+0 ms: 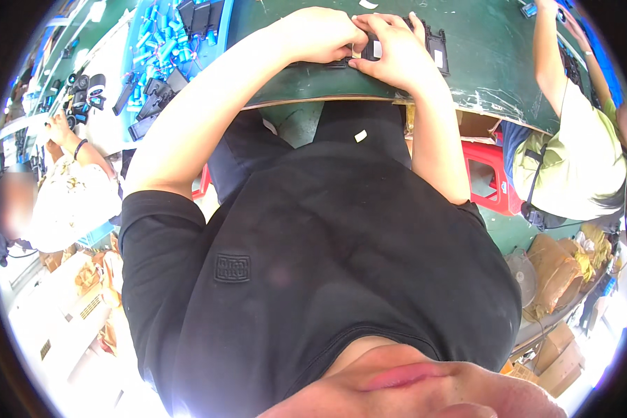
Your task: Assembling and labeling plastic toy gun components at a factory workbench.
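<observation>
Over the green table, both hands meet close to its front edge. My left hand (320,36) is closed, its fingers curled down beside the right hand's fingertips; what sits in them is hidden. My right hand (396,56) bends its thumb and fingers round a small black plastic case (377,49) with a white patch on it, mostly covered by the hand. Just right of that hand lies another black plastic case (437,50), also with a white label. A thin black piece (336,64) shows under the left hand.
To the left stands a blue tray (224,28) with many blue cylindrical cells (166,47) on wires and black plastic cases (161,94). White scraps lie on the green table (494,63). Co-workers sit at left and right. A red stool (491,177) stands at right.
</observation>
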Available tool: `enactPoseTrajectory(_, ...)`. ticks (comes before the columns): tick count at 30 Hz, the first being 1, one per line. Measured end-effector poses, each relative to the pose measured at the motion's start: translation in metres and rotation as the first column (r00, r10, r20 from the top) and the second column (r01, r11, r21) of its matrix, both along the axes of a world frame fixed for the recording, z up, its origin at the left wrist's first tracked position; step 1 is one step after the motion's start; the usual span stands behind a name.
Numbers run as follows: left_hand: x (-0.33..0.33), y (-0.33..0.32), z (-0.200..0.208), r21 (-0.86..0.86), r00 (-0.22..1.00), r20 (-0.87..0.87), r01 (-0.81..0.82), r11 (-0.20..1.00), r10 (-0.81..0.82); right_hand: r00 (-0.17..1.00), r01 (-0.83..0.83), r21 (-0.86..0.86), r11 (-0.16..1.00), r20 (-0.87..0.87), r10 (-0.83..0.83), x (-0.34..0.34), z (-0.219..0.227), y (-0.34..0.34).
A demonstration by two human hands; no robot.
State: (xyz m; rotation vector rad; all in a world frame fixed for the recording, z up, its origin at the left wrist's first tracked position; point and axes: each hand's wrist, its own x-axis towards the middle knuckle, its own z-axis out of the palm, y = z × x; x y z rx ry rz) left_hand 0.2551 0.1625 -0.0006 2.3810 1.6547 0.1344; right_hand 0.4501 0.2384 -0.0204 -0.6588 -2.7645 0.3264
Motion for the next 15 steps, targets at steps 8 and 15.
enactPoseTrajectory(8, 0.003, 0.006, -0.011, 0.023, 0.994, -0.069, 0.089, 0.996, -0.087, 1.000, -0.012, -0.004, 1.000, -0.020, 0.012, 0.001, -0.001, -0.001)
enactPoseTrajectory(15, 0.005, 0.000, -0.011, 0.302, 0.937, 0.160, -0.346, 0.888, 0.311, 1.000, 0.019, 0.005, 1.000, -0.003, -0.019, 0.003, -0.007, 0.001)
